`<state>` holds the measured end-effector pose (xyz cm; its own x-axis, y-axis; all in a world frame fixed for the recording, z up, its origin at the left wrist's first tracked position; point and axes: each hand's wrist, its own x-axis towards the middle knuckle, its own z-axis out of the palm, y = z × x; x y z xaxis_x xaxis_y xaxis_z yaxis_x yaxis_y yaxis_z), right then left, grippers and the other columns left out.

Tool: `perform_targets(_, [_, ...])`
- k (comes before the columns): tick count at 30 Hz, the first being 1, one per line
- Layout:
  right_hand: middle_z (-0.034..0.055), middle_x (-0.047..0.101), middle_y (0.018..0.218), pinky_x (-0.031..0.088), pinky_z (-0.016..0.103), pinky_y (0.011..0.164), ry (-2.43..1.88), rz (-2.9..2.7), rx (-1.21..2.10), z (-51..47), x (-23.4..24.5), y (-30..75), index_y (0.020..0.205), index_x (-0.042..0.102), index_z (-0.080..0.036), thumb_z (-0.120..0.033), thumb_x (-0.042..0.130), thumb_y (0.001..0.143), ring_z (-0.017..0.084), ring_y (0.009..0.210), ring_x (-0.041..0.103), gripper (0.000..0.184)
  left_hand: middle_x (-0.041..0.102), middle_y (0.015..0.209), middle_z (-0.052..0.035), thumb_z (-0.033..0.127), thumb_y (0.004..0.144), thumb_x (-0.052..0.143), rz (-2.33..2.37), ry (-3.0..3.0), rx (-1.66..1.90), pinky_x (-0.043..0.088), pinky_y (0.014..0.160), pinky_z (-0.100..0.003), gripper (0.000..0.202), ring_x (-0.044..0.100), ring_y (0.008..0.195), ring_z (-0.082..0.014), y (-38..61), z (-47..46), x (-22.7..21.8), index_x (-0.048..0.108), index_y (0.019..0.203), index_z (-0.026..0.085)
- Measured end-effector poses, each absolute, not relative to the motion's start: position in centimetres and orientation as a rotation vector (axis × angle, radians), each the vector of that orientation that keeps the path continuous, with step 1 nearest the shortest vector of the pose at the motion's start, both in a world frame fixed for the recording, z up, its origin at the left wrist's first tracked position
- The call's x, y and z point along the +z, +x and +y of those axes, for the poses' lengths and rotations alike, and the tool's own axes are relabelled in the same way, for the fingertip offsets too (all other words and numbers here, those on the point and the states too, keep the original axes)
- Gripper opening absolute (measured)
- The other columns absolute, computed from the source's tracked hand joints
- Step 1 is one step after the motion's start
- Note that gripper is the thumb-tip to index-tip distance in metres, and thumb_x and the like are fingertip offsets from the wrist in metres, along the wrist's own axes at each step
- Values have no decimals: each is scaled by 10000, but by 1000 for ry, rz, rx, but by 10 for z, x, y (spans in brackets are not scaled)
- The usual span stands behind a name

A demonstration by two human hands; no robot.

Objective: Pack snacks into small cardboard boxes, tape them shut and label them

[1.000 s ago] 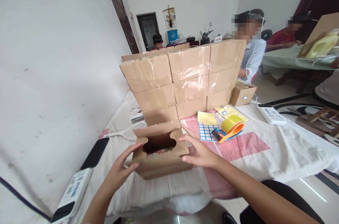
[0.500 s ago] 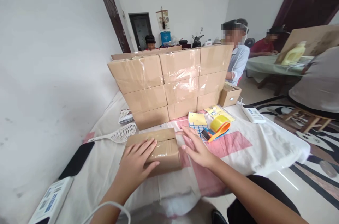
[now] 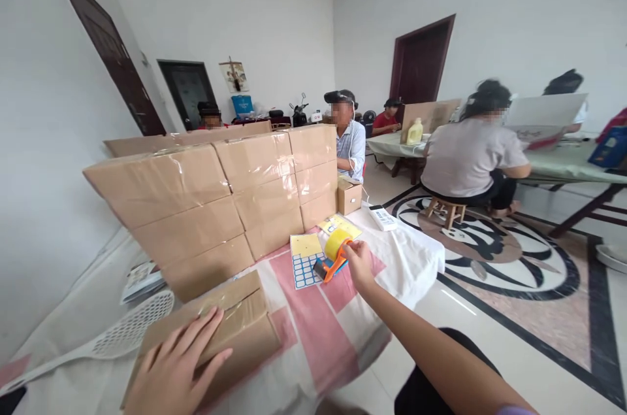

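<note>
My left hand [image 3: 179, 359] lies with spread fingers across the top of a cardboard box [image 3: 249, 336], which has clear tape along its top seam. At the right, my right hand [image 3: 360, 266] has its fingers closed on the end of an orange tape dispenser [image 3: 336, 266]. The dispenser carries a roll of yellowish tape [image 3: 337, 242] and rests on the table beside a sheet of blue-bordered labels [image 3: 304, 271]. Yellow paper lies against that sheet.
Taped cardboard boxes [image 3: 264, 196] form a wall at the table's far side, with a smaller box [image 3: 349, 197] at its right end. A white slotted skimmer [image 3: 132, 327] lies left. A white power bank-like block [image 3: 383, 217] is near the right edge. Several people sit beyond.
My right hand has left the side of the box and reached right to the tape dispenser, closing on it. My left hand stays on the box. The view has turned right.
</note>
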<state>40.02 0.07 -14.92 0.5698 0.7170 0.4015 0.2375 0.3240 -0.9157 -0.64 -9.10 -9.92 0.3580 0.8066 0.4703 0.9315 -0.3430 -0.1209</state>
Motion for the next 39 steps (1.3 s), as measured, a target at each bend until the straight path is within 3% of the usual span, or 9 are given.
perform_targets(6, [69, 685, 888, 549, 366, 703, -1215, -988, 645, 19, -152, 384, 876, 524, -218, -431, 640, 781, 259, 837, 685, 260, 669, 1356, -66, 590, 867, 522, -1566, -2295, -492, 516, 878, -423, 594, 658, 1175, -336, 1, -92, -90, 644, 1357, 278])
perform_targets(12, [21, 594, 713, 497, 334, 620, -1210, -981, 688, 20, -151, 375, 731, 464, -227, -502, 671, 745, 227, 727, 611, 344, 622, 1403, -94, 524, 905, 459, -1632, -2266, -456, 507, 953, -508, 587, 596, 1282, -363, 18, -103, -84, 629, 1371, 211])
perform_targets(16, [56, 668, 841, 540, 338, 688, -1058, -1058, 789, -12, -141, 357, 832, 526, -204, -535, 620, 814, 229, 798, 652, 344, 564, 1462, -106, 487, 911, 428, -1744, -2237, -372, 430, 1059, -559, 582, 541, 1347, -351, 27, -110, -78, 621, 1370, 186])
perform_targets(21, [76, 722, 911, 568, 374, 785, -854, -1212, 911, -79, -125, 330, 930, 608, -183, -503, 644, 851, 241, 847, 691, 331, 615, 1389, -222, 472, 899, 485, -1657, -2095, -499, 282, 1129, -663, 586, 505, 1354, -426, 63, -129, -70, 619, 1345, 116])
perform_targets(24, [75, 721, 892, 573, 380, 757, -774, -1287, 924, -111, -115, 326, 929, 621, -182, -490, 632, 882, 237, 817, 690, 311, 671, 1335, -171, 511, 897, 562, -1454, -2178, -797, 351, 1102, -583, 477, 571, 1279, -391, 98, -151, -76, 670, 1256, 216])
perform_targets(28, [59, 693, 823, 572, 352, 706, -785, -1313, 794, -128, -104, 332, 900, 628, -181, -509, 617, 897, 211, 747, 664, 328, 753, 1082, -95, 515, 929, 552, -1625, -2521, -1172, 524, 854, -403, 356, 694, 1001, -284, 143, -174, -94, 683, 1135, 255])
perform_targets(35, [77, 701, 843, 566, 338, 665, -785, -1194, 859, -119, -98, 340, 956, 615, -173, -565, 612, 900, 208, 739, 661, 396, 732, 1031, -106, 560, 905, 551, -2049, -2772, -1491, 521, 835, -404, 447, 682, 922, -265, 176, -173, -118, 623, 1152, 195])
perform_targets(39, [66, 688, 856, 543, 322, 669, -798, -1242, 820, -118, -99, 343, 939, 601, -186, -572, 593, 907, 198, 744, 643, 388, 705, 1153, -113, 519, 877, 611, -2073, -2747, -1632, 528, 798, -378, 499, 675, 956, -251, 181, -170, -120, 576, 1264, 207])
